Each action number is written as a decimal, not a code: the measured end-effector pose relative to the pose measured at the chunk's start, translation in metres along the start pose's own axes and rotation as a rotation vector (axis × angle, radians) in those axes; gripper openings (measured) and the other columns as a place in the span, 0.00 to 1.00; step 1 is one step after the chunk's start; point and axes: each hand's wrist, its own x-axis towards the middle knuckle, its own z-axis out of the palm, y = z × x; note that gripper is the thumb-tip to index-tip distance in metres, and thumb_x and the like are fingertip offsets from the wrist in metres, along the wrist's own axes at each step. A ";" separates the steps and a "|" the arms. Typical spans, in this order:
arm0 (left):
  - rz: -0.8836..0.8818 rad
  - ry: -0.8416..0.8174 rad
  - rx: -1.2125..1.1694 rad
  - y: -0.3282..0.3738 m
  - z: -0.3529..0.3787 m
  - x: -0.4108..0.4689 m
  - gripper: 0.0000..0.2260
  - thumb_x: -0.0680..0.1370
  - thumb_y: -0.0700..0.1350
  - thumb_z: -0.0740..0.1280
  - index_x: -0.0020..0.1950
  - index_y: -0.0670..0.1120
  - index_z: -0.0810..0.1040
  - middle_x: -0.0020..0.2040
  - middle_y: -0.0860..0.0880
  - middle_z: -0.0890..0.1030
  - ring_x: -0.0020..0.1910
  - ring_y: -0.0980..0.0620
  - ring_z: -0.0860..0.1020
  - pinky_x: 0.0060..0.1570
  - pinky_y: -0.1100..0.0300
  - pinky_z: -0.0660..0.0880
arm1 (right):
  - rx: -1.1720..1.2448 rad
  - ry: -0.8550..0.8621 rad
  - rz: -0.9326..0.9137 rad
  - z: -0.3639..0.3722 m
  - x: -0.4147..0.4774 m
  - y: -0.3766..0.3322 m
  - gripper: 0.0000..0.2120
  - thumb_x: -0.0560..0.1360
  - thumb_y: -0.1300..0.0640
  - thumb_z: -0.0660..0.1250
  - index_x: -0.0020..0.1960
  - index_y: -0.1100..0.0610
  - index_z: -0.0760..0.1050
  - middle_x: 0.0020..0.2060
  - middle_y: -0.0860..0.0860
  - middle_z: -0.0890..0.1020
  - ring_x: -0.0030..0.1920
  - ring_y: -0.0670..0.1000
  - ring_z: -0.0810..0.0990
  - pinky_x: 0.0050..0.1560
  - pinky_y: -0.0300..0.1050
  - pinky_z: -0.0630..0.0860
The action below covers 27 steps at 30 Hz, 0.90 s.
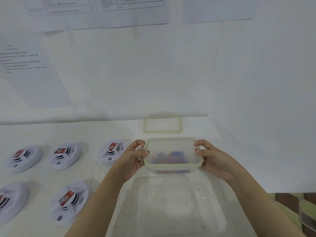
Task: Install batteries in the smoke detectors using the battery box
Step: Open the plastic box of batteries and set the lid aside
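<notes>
Gripping the small translucent green-rimmed plastic battery box (171,156) by its short ends, the left hand (135,158) and right hand (213,159) curl round its edges, just right of the white round smoke detectors (109,162). The lid likely wants even pressure on both sides, with the box kept level

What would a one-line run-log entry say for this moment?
left hand: grips battery box | right hand: grips battery box | smoke detectors: five, to the left | loose lid: behind box
</notes>
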 end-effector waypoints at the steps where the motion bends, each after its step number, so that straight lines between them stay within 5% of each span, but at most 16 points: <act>1: 0.004 -0.005 0.000 0.000 0.000 0.000 0.12 0.69 0.30 0.65 0.40 0.46 0.68 0.31 0.50 0.74 0.28 0.55 0.73 0.28 0.65 0.73 | 0.006 -0.012 0.001 -0.001 0.000 0.000 0.11 0.77 0.67 0.59 0.43 0.53 0.72 0.37 0.50 0.78 0.36 0.50 0.72 0.36 0.44 0.66; 7: -0.012 -0.015 -0.009 -0.006 -0.007 0.002 0.13 0.61 0.36 0.72 0.40 0.49 0.76 0.42 0.46 0.75 0.37 0.50 0.72 0.34 0.61 0.73 | 0.006 -0.059 -0.014 -0.002 -0.002 0.003 0.10 0.78 0.66 0.59 0.41 0.53 0.69 0.36 0.49 0.77 0.35 0.49 0.72 0.35 0.41 0.66; 15: 0.041 -0.083 0.141 -0.006 -0.004 0.004 0.19 0.64 0.34 0.65 0.52 0.47 0.79 0.48 0.49 0.80 0.43 0.50 0.79 0.40 0.60 0.77 | -0.040 0.049 -0.197 0.001 -0.002 0.006 0.13 0.78 0.69 0.58 0.39 0.55 0.67 0.33 0.50 0.76 0.32 0.48 0.72 0.33 0.39 0.69; 19: 0.052 -0.082 0.202 -0.002 -0.001 0.004 0.17 0.63 0.33 0.66 0.49 0.45 0.80 0.48 0.49 0.81 0.43 0.51 0.81 0.41 0.60 0.78 | -0.193 -0.012 -0.163 0.001 -0.013 0.006 0.14 0.76 0.64 0.65 0.57 0.49 0.72 0.42 0.55 0.79 0.39 0.53 0.75 0.43 0.44 0.73; 22: 0.083 -0.015 0.338 0.002 0.004 0.002 0.16 0.60 0.37 0.70 0.46 0.47 0.79 0.46 0.49 0.80 0.42 0.52 0.79 0.45 0.59 0.74 | -0.445 -0.025 -0.007 -0.002 -0.028 0.004 0.29 0.72 0.60 0.72 0.64 0.38 0.64 0.39 0.56 0.77 0.35 0.51 0.75 0.39 0.42 0.76; 27: 0.090 0.026 0.470 0.001 0.010 0.000 0.15 0.58 0.44 0.74 0.43 0.51 0.79 0.43 0.51 0.83 0.44 0.53 0.79 0.52 0.59 0.71 | -0.443 0.115 0.018 0.011 -0.024 0.000 0.34 0.76 0.57 0.67 0.72 0.42 0.50 0.39 0.61 0.84 0.35 0.57 0.84 0.36 0.45 0.81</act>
